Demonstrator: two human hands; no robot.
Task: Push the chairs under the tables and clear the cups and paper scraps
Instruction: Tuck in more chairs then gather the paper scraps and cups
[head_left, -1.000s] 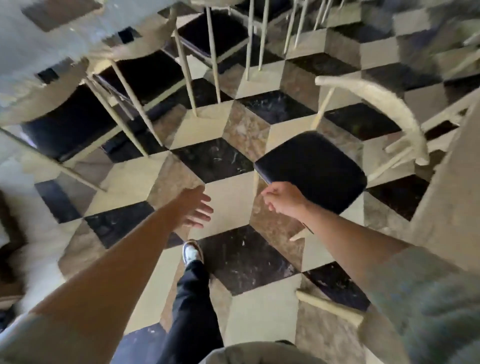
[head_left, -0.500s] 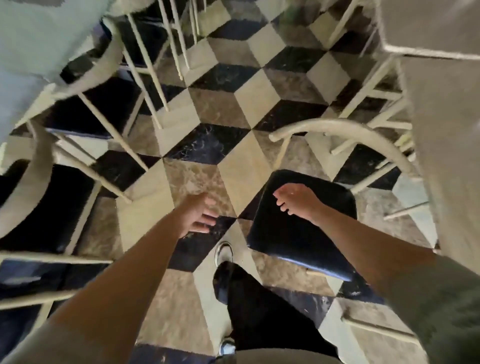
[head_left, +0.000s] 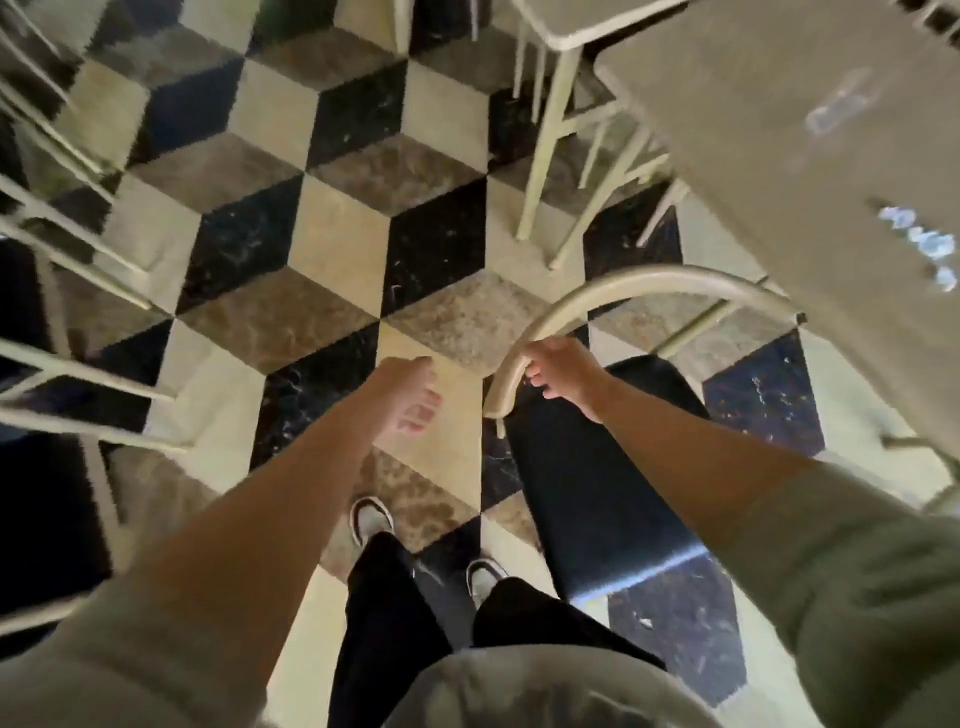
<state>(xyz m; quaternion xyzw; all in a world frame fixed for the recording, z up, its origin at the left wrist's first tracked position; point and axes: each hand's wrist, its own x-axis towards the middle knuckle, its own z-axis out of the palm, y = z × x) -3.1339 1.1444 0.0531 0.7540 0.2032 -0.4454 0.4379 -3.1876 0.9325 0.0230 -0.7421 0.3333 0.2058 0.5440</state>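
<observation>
A: What carries everything here?

B: The floor (head_left: 343, 244), tiled in cream, brown and black diamonds that read like cubes.

A: What stands on it?

B: A black-seated chair (head_left: 597, 493) with a curved cream back, 2 pale shoes (head_left: 370, 519) just left of it, cream chair legs (head_left: 78, 332) along the left, and the desk (head_left: 810, 171) at upper right, on cream legs.

A: Anything on the desk?

B: Only blurred bluish marks.

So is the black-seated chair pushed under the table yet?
Not yet: the chair seat lies clear of the table, right hand gripping its backrest.
</observation>
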